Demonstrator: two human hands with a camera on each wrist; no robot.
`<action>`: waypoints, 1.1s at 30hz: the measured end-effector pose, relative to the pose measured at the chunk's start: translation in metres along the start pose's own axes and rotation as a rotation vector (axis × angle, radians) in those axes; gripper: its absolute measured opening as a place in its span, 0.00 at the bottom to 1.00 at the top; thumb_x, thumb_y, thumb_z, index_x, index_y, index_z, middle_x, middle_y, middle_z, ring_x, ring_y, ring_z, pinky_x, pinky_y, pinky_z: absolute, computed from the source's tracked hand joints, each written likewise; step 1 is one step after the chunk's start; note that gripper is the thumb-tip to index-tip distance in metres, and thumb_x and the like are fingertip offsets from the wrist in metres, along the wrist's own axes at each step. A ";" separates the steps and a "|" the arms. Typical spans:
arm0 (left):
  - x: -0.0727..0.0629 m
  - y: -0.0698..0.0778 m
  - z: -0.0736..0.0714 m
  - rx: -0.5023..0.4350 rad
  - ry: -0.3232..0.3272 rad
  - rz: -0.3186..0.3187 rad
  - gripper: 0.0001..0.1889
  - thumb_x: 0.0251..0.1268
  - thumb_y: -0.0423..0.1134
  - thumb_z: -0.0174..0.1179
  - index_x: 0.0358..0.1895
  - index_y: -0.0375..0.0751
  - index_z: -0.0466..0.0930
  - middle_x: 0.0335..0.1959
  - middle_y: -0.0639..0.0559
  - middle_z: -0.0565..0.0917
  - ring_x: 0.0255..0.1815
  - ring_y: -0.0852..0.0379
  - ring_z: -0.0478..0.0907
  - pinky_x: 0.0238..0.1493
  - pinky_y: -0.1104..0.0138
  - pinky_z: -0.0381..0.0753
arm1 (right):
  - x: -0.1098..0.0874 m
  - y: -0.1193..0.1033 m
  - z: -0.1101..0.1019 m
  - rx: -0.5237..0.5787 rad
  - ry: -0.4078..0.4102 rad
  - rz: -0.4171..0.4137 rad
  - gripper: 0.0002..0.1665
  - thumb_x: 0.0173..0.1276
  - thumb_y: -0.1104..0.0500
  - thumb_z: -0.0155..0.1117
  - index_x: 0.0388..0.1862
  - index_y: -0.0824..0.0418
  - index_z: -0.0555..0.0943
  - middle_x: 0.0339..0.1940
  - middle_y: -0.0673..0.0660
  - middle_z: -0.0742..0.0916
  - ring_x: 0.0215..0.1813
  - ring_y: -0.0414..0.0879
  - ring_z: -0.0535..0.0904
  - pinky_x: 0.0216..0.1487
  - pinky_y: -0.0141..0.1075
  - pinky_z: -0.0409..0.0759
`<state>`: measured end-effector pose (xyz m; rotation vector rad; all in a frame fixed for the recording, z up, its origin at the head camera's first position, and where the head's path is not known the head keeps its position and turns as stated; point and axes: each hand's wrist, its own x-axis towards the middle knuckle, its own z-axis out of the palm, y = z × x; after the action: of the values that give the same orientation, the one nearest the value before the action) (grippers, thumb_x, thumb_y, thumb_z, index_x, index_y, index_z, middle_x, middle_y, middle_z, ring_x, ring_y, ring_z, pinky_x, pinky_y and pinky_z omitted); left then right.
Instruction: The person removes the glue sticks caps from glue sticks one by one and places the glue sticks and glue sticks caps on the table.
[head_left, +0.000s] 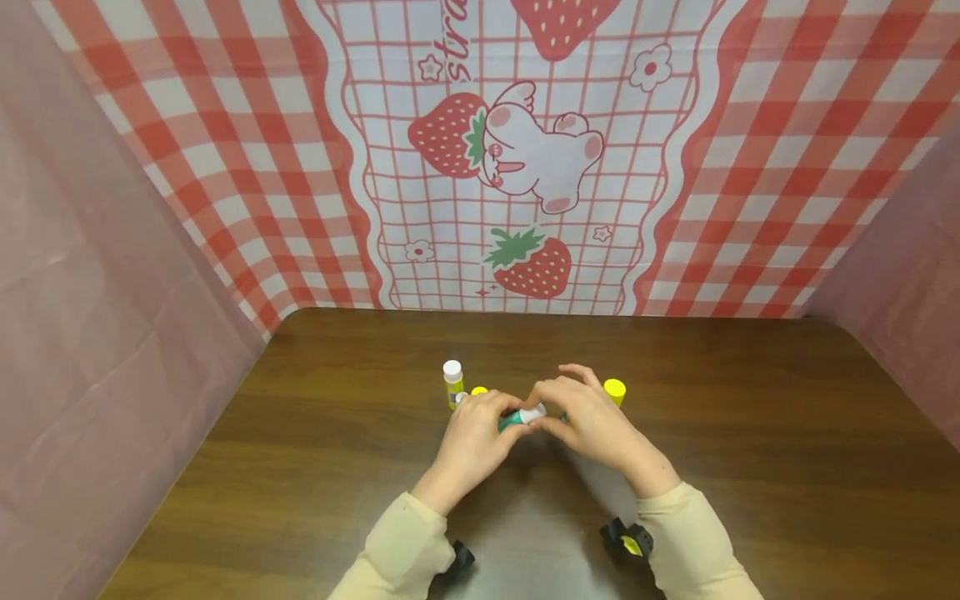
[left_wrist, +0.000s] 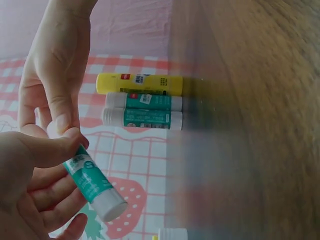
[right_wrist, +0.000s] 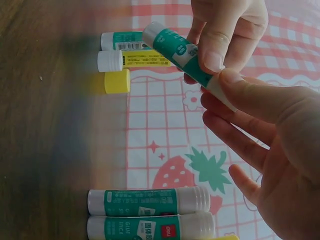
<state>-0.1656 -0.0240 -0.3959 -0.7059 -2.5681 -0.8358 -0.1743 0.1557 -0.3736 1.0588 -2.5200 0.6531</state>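
Note:
Both hands hold one green-and-white glue stick [head_left: 511, 421] above the table. My left hand [head_left: 472, 429] grips its green body, with the plain white base [left_wrist: 110, 206] sticking out below the fingers in the left wrist view. At the other end, the white cap [head_left: 533, 413] is pinched between thumb and fingers of my right hand [head_left: 588, 421]. The two thumbs meet near the join of cap and body. In the right wrist view the stick lies tilted, and fingers partly cover its cap end.
Left of the hands stand a yellow glue stick with white cap [head_left: 452, 379], a yellow-capped one [head_left: 479, 392] and a green one [right_wrist: 127, 40]. To the right are a yellow stick [left_wrist: 140, 84] and two green sticks [left_wrist: 145, 101], upright on the brown table [head_left: 300, 467]. A checked cloth [head_left: 262, 167] hangs behind.

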 end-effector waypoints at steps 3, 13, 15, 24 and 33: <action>-0.001 -0.002 -0.004 0.033 -0.020 0.009 0.15 0.48 0.49 0.66 0.36 0.45 0.83 0.31 0.57 0.83 0.32 0.60 0.76 0.39 0.66 0.69 | 0.002 -0.002 0.002 -0.005 -0.013 -0.002 0.13 0.48 0.57 0.72 0.30 0.51 0.76 0.31 0.41 0.83 0.39 0.38 0.80 0.62 0.50 0.58; 0.001 -0.002 -0.012 0.004 -0.102 0.033 0.13 0.50 0.48 0.66 0.38 0.47 0.83 0.34 0.58 0.83 0.34 0.60 0.77 0.41 0.64 0.71 | -0.001 0.000 -0.001 0.025 -0.002 -0.039 0.13 0.48 0.58 0.72 0.31 0.50 0.76 0.29 0.40 0.82 0.36 0.35 0.78 0.62 0.49 0.57; 0.001 -0.003 -0.013 0.004 -0.097 0.059 0.13 0.50 0.47 0.66 0.38 0.47 0.83 0.34 0.58 0.84 0.34 0.61 0.78 0.41 0.64 0.72 | -0.001 0.001 -0.001 0.034 -0.003 -0.043 0.13 0.48 0.58 0.72 0.31 0.50 0.76 0.29 0.40 0.82 0.36 0.35 0.78 0.62 0.49 0.58; 0.002 -0.011 -0.017 -0.040 -0.088 0.061 0.11 0.51 0.41 0.65 0.39 0.46 0.82 0.34 0.58 0.84 0.34 0.61 0.79 0.40 0.65 0.74 | 0.000 0.003 -0.005 0.083 0.037 -0.036 0.14 0.48 0.63 0.72 0.32 0.52 0.77 0.32 0.42 0.83 0.33 0.34 0.78 0.61 0.51 0.59; 0.002 -0.012 -0.022 -0.150 -0.061 -0.035 0.11 0.55 0.40 0.62 0.41 0.44 0.78 0.38 0.57 0.79 0.38 0.61 0.79 0.38 0.69 0.77 | 0.000 0.002 -0.001 0.114 -0.011 0.071 0.11 0.54 0.61 0.68 0.35 0.56 0.76 0.29 0.43 0.82 0.33 0.37 0.78 0.59 0.50 0.63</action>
<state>-0.1696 -0.0452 -0.3835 -0.7423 -2.5990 -1.0420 -0.1758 0.1573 -0.3728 1.0165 -2.5660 0.8212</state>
